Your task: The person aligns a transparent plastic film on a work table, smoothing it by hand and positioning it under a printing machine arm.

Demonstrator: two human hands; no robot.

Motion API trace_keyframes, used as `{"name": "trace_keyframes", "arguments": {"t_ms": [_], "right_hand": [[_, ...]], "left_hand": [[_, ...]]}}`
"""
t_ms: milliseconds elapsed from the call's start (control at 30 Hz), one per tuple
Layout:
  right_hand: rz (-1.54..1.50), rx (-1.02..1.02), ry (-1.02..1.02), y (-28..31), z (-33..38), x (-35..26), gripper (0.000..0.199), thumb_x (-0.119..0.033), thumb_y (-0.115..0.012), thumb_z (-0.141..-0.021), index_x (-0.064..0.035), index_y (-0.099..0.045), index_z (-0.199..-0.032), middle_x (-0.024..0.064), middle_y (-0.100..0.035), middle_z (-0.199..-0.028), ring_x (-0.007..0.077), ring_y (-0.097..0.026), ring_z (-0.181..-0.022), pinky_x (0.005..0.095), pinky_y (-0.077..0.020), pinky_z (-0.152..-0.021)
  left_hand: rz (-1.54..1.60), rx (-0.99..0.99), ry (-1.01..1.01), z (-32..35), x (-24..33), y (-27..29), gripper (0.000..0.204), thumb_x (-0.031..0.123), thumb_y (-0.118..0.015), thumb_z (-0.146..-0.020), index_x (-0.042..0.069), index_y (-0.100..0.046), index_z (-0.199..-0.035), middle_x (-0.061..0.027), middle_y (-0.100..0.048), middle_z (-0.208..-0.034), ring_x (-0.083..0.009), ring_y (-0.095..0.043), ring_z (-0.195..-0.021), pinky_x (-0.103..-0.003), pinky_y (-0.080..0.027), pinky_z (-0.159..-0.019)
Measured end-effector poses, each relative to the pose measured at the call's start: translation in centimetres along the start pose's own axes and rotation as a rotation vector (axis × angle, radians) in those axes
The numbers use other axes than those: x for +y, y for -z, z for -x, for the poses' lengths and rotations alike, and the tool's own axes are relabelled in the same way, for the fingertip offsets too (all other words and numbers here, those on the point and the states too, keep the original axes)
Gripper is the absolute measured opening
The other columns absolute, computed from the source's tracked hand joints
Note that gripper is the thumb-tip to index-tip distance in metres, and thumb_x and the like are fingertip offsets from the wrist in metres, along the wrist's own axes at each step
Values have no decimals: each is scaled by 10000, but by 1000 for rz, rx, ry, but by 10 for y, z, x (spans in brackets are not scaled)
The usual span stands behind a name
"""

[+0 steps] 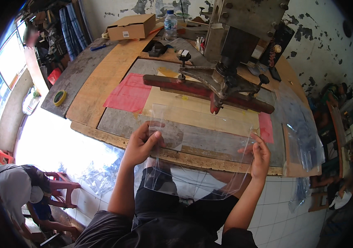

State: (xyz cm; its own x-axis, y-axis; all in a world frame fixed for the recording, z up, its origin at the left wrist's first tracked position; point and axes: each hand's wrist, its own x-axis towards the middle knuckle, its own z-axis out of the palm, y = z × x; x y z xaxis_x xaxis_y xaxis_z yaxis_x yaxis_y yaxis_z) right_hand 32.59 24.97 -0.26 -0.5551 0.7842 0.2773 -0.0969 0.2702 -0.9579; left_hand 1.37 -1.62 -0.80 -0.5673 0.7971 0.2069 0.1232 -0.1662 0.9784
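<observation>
A clear, folded plastic sheet (201, 165) is stretched between my hands, across the table's front edge and above my lap. My left hand (141, 142) pinches its left side between thumb and fingers. At the opposite side, my right hand (260, 155) grips the edge with bent fingers. Just beyond the sheet lies a pale yellow panel (201, 105) on the grey bed, flanked by a pink-red patch (129, 93) at the left and a smaller pink patch (265, 126) at the right. Over the panel hangs the press's long, dark red bar (176, 84), tilted down to the right.
Clear plastic sheets (302, 128) are piled at the table's right. A cardboard box (131, 27), water bottle (170, 25) and tape roll (60, 97) stand toward the back and left. Plastic scraps (104, 165) cover the floor. A person in a grey cap (11, 186) sits lower left.
</observation>
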Motion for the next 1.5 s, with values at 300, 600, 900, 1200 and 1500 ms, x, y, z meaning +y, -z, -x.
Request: {"name": "trace_keyframes", "arguments": {"t_ms": [300,600,900,1200,1500], "right_hand": [[2,-10,-14,5,0,9,519,-441,-634,-1108,40,-681,-1298,84,-747,-770,183,-752,-771,326,-546,-850],[0,-26,-28,1,1,0,507,-428,-628,-1112,29,-655,-1330,116,-764,-790,199,-749,-755,330,-558,-802],[-224,-149,66,9,4,9,546,-358,-688,-1081,-5,-540,-1470,241,-749,-1238,268,-743,-1064,444,-581,-983],[-285,-241,84,11,28,-28,647,-338,-820,-989,-33,-543,-1489,241,-677,-1374,290,-720,-1140,420,-539,-1029],[-99,-330,165,9,29,-66,360,-258,-798,-1013,53,-771,-1191,184,-738,-1247,259,-742,-1081,365,-596,-921]], "left_hand": [[11,21,54,2,3,2,270,269,-600,-1138,11,-671,-1176,-38,-740,-786,-74,-649,-671,-252,-504,-657],[21,-23,-9,0,-1,6,289,273,-599,-1138,9,-639,-1251,-55,-755,-876,-90,-694,-755,-263,-518,-691],[215,-90,-102,-4,9,12,501,96,-659,-1080,42,-472,-1542,-160,-682,-1406,-235,-750,-1132,-360,-577,-988],[67,-70,62,28,12,22,426,71,-737,-1013,36,-629,-1424,-143,-707,-1393,-233,-716,-1213,-363,-552,-1052],[99,-189,-163,20,7,32,477,429,-853,-937,-22,-827,-1087,-184,-808,-1139,-263,-775,-1060,-375,-582,-941]]}}
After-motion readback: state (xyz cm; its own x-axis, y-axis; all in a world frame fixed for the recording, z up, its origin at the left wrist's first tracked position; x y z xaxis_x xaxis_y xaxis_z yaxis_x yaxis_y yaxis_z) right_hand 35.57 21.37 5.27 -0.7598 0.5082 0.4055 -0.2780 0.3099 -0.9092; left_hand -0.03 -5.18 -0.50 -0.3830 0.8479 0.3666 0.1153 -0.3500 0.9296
